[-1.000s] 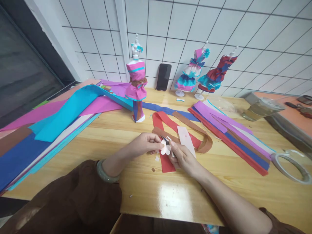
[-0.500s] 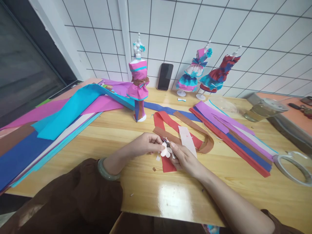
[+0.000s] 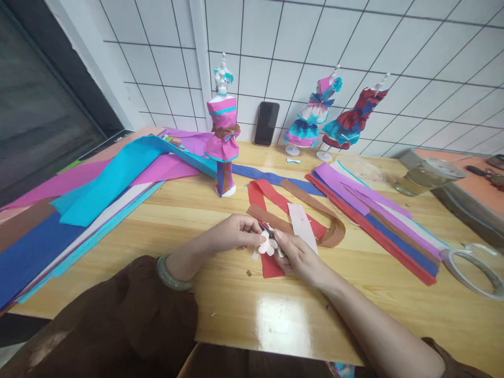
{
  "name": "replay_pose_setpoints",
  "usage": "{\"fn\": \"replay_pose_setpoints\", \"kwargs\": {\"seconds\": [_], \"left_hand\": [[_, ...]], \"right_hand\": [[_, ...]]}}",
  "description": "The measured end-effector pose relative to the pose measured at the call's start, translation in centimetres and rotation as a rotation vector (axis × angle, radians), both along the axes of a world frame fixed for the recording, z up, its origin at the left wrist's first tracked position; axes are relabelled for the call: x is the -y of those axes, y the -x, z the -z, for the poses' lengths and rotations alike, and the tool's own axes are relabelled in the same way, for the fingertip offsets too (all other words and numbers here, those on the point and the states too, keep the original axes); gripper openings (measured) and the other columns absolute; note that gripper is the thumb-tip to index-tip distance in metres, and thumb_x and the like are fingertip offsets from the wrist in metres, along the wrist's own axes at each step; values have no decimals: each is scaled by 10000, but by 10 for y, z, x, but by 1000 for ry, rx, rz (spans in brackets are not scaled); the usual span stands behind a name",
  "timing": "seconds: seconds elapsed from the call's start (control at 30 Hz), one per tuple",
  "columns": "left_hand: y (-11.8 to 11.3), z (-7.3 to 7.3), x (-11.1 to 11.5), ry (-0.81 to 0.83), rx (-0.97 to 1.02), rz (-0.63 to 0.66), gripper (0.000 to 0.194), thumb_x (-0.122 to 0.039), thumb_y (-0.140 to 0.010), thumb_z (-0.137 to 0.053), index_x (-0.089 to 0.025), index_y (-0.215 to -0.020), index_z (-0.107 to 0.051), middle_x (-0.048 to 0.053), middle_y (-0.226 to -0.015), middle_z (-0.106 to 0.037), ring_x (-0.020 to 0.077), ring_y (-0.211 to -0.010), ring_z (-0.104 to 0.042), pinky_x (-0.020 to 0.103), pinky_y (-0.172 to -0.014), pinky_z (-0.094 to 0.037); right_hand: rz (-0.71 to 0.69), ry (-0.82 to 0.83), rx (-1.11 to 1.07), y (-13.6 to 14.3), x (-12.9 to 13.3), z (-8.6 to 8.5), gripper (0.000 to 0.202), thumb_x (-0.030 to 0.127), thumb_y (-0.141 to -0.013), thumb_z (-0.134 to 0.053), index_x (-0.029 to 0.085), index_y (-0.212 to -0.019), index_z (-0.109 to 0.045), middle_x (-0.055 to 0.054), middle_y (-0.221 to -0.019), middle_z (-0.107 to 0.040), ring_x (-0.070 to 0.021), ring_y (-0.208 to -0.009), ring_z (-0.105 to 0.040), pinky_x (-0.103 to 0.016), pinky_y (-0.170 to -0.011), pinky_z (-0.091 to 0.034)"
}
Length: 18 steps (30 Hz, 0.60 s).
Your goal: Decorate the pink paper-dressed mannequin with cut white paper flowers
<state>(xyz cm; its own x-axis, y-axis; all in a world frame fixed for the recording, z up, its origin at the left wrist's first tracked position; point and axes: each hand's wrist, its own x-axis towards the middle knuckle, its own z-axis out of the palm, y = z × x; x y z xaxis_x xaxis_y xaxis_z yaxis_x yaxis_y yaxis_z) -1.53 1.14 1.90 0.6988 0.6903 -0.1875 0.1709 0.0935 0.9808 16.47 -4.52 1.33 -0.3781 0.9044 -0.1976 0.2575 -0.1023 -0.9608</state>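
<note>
The left hand pinches the edge of a small, off-white paper flower between thumb and fingers, leaving most of its petals free and facing up. The fingers of the right hand are closed on a small metal tool with dark blades, probably scissors, though the grip hides much of it; the narrow hold seems meant to keep the tips controlled close to the petals. The flower is held above the worktop, over the near end of a flat red paper strip, between the two hands, perhaps so that it can be turned freely. It looks thin and nearly flat, with rounded, scalloped petals parted by notches. Taking the flower as the clock's centre, a pale pink paper strip lies just beside it towards two o'clock, a white dress form in a pink paper dress stands upright at eleven, and a pale ring-shaped tape roll lies well apart at three.
</note>
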Motion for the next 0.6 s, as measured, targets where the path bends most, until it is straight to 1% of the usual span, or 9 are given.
{"fn": "replay_pose_setpoints", "kwargs": {"seconds": [0.17, 0.3, 0.6], "left_hand": [[0, 1, 0, 9, 30, -1, 205, -323, -715, -608, -123, -710, -565, -4, -639, -527, 75, -563, -447, 191, -505, -345], [1, 2, 0, 4, 20, 7, 205, -323, -723, -603, -123, -704, -562, -3, -633, -530, 72, -559, -439, 190, -509, -340], [0, -1, 0, 3, -9, -5, 185, -303, -702, -613, -122, -689, -578, -3, -624, -536, 70, -542, -439, 193, -513, -339]], "right_hand": [[2, 18, -17, 0, 0, 1, 470, 557, -877, -269, 190, -590, -336, 70, -448, -277, -57, -394, -244, -212, -376, -173], [2, -4, -16, 0, 0, 1, 475, 553, -877, -272, 190, -579, -338, 70, -445, -276, -57, -395, -237, -214, -378, -173], [-1, -1, -6, 0, 0, 0, 471, 537, -886, -269, 186, -584, -355, 69, -444, -292, -57, -397, -249, -213, -383, -184]]}}
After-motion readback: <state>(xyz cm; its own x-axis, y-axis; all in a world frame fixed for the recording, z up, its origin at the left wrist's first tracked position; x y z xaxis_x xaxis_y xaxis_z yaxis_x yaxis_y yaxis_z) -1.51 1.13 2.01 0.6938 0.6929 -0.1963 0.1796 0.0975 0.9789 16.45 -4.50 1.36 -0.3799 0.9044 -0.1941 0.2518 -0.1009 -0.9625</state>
